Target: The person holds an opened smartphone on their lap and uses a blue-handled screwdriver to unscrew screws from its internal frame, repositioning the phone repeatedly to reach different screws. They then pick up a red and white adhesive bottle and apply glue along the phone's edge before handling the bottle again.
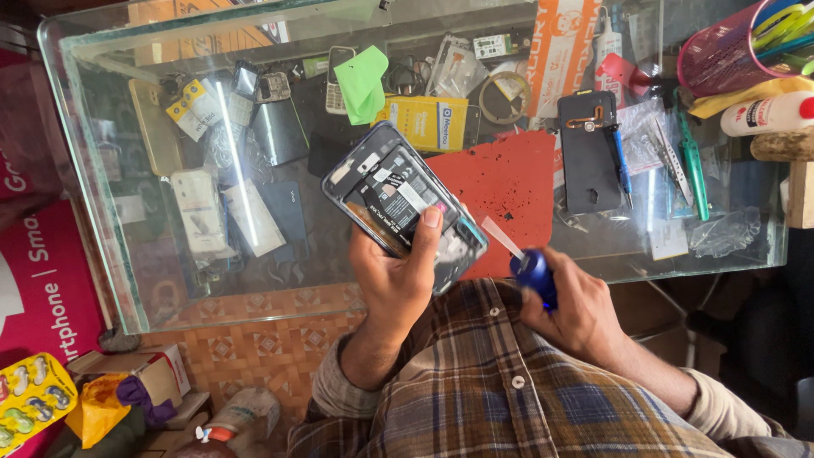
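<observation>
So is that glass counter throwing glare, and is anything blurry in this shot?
In the head view, the glass counter shows bright streaks of reflected light on its left part, washing out items beneath; the opened phone in the left hand is fairly sharp; the blue-handled tool in the right hand looks slightly soft; the frame's corners fall dark.

Opened phone (403,202) above glass counter (153,280); screwdriver (530,267) to its right.

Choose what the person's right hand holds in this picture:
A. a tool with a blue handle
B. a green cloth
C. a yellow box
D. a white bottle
A. The right hand grips a tool with a blue handle and a pale tip, while the left hand holds an opened phone above the glass counter.
</observation>
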{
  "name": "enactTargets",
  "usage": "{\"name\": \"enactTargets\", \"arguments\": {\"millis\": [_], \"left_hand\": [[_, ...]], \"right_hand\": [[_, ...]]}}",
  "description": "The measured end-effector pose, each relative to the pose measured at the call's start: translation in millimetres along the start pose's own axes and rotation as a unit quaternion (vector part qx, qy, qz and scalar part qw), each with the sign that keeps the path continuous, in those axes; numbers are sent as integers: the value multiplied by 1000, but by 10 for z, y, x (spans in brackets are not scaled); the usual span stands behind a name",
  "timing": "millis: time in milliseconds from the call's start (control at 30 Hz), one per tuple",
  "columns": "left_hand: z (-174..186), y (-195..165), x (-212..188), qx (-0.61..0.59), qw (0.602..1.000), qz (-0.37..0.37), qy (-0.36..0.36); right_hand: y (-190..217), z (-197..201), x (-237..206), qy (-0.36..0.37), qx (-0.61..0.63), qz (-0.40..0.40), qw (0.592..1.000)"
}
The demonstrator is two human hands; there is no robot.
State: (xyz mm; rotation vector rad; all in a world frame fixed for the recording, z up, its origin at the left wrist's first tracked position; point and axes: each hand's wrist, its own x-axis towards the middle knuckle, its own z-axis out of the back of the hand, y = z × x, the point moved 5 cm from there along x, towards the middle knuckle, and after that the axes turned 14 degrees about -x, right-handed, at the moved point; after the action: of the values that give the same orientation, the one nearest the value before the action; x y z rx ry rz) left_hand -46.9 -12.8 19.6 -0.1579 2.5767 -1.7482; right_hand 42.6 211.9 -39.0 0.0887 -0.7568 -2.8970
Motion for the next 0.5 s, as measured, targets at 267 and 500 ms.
{"name": "enactTargets", "arguments": {"millis": [267,500], "left_hand": [[37,-51,-10,-11,1000,16,-8],[78,4,25,-66,997,34,-37]], "right_hand": [[-36,56,5,-14,43,9,999],[119,128,64,-11,9,77,997]]}}
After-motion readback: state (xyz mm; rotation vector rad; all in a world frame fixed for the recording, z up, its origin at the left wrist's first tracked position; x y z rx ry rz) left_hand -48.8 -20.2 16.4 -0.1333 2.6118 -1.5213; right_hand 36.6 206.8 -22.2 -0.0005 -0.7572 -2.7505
